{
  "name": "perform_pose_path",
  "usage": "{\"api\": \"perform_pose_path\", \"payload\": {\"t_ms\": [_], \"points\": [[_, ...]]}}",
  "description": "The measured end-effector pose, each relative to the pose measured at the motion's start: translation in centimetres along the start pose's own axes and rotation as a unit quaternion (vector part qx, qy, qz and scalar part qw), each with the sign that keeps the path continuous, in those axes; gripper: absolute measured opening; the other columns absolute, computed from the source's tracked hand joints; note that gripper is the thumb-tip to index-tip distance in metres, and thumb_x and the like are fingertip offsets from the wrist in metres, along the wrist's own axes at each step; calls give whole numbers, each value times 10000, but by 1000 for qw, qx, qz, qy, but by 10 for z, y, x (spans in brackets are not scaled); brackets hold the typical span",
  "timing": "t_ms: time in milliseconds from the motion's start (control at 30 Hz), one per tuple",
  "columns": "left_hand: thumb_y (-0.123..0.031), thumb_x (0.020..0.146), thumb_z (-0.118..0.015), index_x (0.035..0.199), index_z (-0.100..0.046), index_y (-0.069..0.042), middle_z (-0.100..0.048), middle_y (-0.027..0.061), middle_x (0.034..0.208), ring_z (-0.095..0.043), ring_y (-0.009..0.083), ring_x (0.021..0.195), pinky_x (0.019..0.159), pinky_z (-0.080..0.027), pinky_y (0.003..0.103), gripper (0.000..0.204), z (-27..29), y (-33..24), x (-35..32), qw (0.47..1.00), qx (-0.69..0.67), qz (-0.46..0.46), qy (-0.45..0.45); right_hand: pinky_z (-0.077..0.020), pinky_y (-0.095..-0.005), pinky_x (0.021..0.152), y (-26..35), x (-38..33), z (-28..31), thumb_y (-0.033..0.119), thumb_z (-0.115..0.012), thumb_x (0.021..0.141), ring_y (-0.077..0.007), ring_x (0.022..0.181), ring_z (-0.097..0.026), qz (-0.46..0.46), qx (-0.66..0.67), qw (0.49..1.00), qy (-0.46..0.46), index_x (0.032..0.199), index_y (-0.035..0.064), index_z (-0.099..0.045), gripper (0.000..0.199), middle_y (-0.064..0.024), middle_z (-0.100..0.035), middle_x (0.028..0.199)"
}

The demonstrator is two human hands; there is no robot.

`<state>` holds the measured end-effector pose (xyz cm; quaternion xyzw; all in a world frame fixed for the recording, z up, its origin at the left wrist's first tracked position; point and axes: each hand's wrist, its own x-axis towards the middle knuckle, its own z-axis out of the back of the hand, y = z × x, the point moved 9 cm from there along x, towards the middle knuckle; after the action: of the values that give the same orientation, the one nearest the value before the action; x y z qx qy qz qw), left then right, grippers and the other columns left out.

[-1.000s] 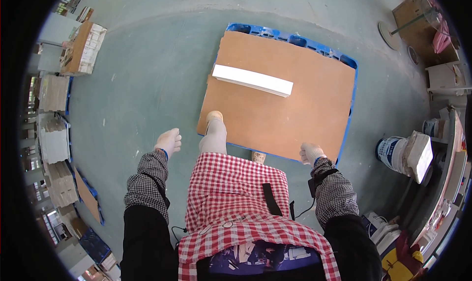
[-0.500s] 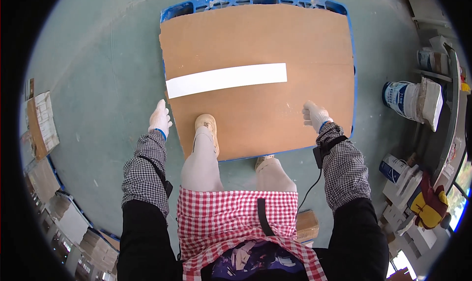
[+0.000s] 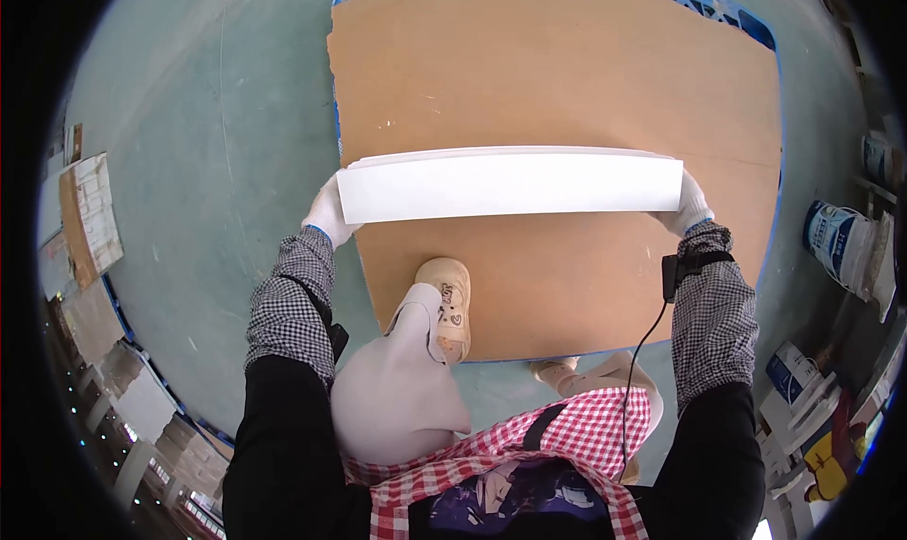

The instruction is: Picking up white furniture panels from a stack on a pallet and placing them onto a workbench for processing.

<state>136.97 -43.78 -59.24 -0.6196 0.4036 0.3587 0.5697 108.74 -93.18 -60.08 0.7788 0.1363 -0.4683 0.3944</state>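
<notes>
A stack of long white strips (image 3: 510, 183) spans the space between my hands. It looks raised toward me above the brown board, and several thin edges show along its far side. My left hand (image 3: 329, 211), in a white glove, grips its left end. At the opposite end my right hand (image 3: 693, 205), also gloved in white, holds the strips. Both sets of fingers are partly hidden by the stack. Beneath lies the large brown board (image 3: 567, 77) on a blue pallet (image 3: 704, 1).
My left shoe (image 3: 452, 294) stands on the board's near part. Buckets (image 3: 836, 238) and shelving line the right side. Panels (image 3: 94, 219) lean at the far left over the green floor (image 3: 198, 200). A black cable (image 3: 641, 346) hangs from my right forearm.
Both my hands have come forward and taken hold of the white stack by its ends. It now appears larger and further right in view. I have bent lower over the board.
</notes>
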Motion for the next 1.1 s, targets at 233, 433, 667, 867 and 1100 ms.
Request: {"api": "perform_pose_path", "payload": {"t_ms": [233,433,667,867,1100], "points": [[-254,1004,-399,1294,-501,-54,-585,105,1186,-598,184,1030,884,-513,299,367,30,3,38,994,109,-13,-1,-500,-341,901,-5,24,10,424,-438,979,-211,1053,-593,35,-188,979,-73,1244,49,-533,469,-102,-609,1179],[-282,1021,-355,1315,-492,-63,-583,101,1196,-594,192,1050,888,-513,289,391,19,11,48,998,52,14,29,-510,-350,873,-30,43,26,411,-465,974,-231,1010,-606,-35,149,987,-48,1244,18,-529,481,-119,-621,1150],[-416,979,-453,1303,-496,-50,-593,85,1168,-576,203,1015,885,-489,339,490,100,-5,32,1000,28,-1,-2,-499,-338,877,-68,46,-48,393,-464,979,-227,1009,-598,-70,250,966,-13,1214,25,-531,441,-110,-607,1138],[-426,1024,-315,1405,-397,-84,-489,84,1370,-488,208,1231,1061,-385,341,519,128,0,-4,991,96,43,-87,-501,-335,826,-111,47,-85,340,-470,972,-208,954,-599,-115,213,970,-38,1133,37,-549,352,-89,-608,1067],[-440,1021,-309,1407,-385,-97,-484,84,1368,-505,215,1207,1028,-417,365,521,203,15,22,998,-39,26,-40,-518,-347,744,-121,35,-128,377,-455,959,-190,823,-615,-155,160,971,-89,1041,68,-570,341,-67,-628,926]]}}
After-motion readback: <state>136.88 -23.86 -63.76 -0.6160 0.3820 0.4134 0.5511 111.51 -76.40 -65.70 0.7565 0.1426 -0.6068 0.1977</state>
